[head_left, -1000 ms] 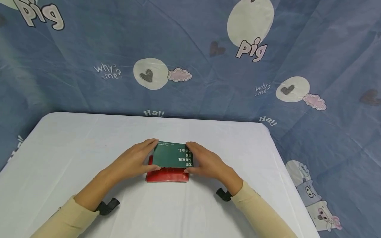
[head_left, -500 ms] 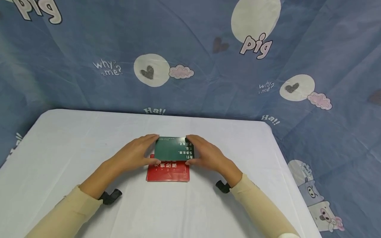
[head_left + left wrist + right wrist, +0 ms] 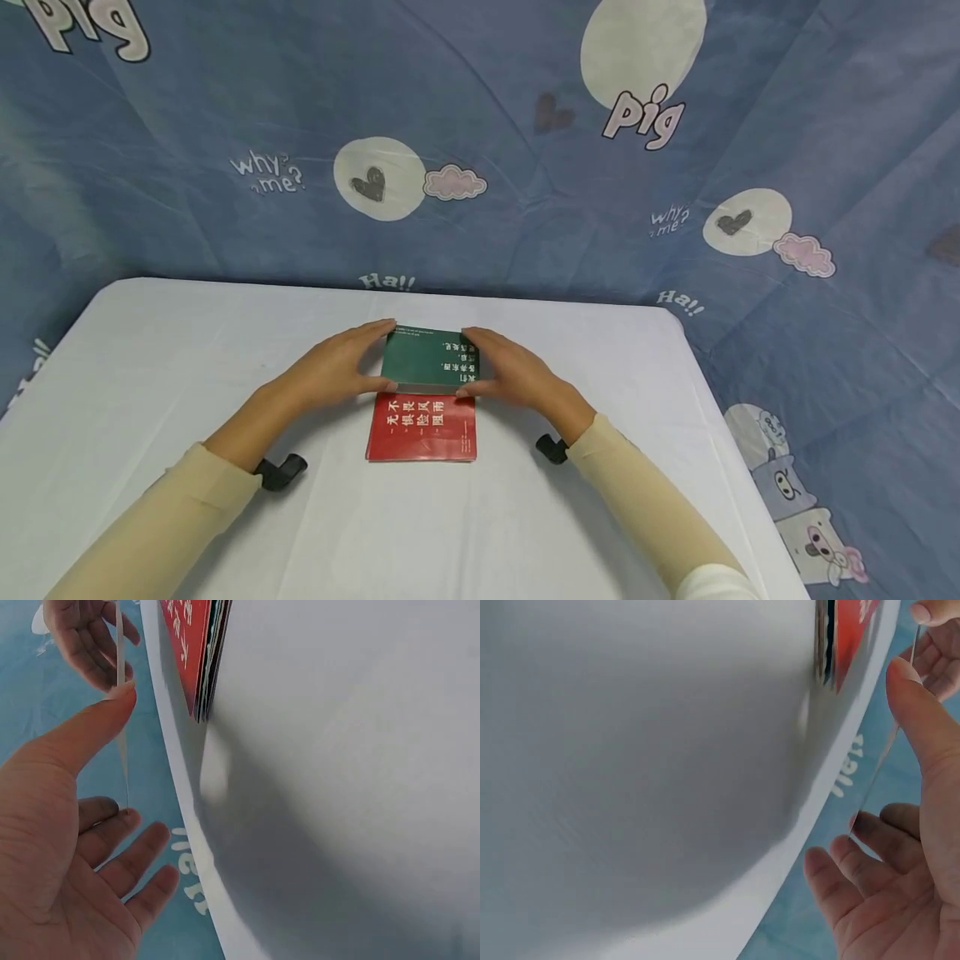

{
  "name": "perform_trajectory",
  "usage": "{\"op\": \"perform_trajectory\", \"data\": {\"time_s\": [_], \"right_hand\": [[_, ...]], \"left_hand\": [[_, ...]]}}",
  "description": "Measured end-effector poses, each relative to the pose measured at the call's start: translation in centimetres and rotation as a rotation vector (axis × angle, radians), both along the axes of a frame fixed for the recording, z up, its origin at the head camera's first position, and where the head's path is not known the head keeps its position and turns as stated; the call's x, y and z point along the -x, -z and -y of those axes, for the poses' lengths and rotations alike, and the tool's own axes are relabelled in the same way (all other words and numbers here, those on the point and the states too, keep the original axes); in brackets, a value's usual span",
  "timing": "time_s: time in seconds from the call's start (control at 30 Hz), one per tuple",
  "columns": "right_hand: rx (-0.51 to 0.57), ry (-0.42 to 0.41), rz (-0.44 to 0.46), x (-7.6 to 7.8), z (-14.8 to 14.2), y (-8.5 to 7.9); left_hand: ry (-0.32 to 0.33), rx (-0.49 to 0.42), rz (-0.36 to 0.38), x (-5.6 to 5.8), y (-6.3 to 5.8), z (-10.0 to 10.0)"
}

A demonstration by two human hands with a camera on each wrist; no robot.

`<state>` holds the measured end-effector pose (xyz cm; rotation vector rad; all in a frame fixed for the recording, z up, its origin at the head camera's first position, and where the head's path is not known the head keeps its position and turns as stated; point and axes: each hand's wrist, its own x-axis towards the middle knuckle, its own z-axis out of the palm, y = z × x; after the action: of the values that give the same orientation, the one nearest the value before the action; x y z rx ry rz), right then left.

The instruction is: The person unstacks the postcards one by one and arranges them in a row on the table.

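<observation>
A thin green booklet (image 3: pixel 423 357) with white print is held up by both hands above the table. My left hand (image 3: pixel 335 367) pinches its left side, thumb at the near corner and fingers at the far one. On the opposite side, my right hand (image 3: pixel 517 371) grips it the same way. Both wrist views show the booklet edge-on as a narrow strip (image 3: pixel 121 645), raised off the table between thumb and fingertips. Just nearer than it lies a red booklet (image 3: pixel 422 433) with white characters, on top of a small stack (image 3: pixel 204 671) of booklets; its far part is covered.
The white-covered table (image 3: pixel 225 358) extends around the stack on all sides. A blue printed cloth (image 3: pixel 517 217) hangs behind its far edge and along the right. Black wrist mounts (image 3: pixel 281 472) sit below both wrists.
Both hands have carried the green booklet farther away from the body, uncovering more of the red booklet and its characters. The red booklet's stack has stayed in place.
</observation>
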<state>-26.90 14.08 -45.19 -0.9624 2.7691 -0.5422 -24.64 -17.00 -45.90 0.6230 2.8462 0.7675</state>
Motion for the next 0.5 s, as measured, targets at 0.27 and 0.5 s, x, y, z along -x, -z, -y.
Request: {"op": "perform_trajectory", "data": {"time_s": [0.27,0.5], "right_hand": [[-0.004,-0.006,0.041,1.3,0.3,0.3],[-0.008,-0.016,0.041,2.5,0.7,0.4]], "left_hand": [[-0.004,-0.01,0.022,1.4,0.4,0.2],[-0.008,-0.007,0.025,2.6,0.8,0.5]]}}
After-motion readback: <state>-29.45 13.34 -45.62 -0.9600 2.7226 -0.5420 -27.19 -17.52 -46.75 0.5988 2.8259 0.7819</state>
